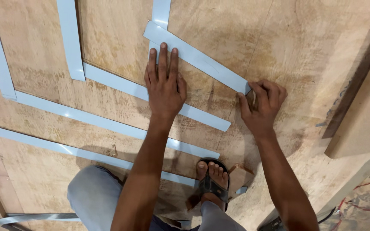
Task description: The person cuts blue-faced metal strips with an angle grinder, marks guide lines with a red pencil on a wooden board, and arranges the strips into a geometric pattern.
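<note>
While left hand presses flat, right hand fingers pinch the glossy pale-blue strip on rough plywood.

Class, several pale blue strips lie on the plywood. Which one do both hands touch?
The short slanted strip at the top: the left hand presses on it, the right hand pinches its lower end. No other strip meets both hands.

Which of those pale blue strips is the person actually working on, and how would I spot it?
Start from the big plywood sheet on the floor. The strip is the short pale blue one lying slantwise near its top middle. Unlike the longer strips beside it, the left hand presses flat on it while the right hand pinches its lower end.
</note>
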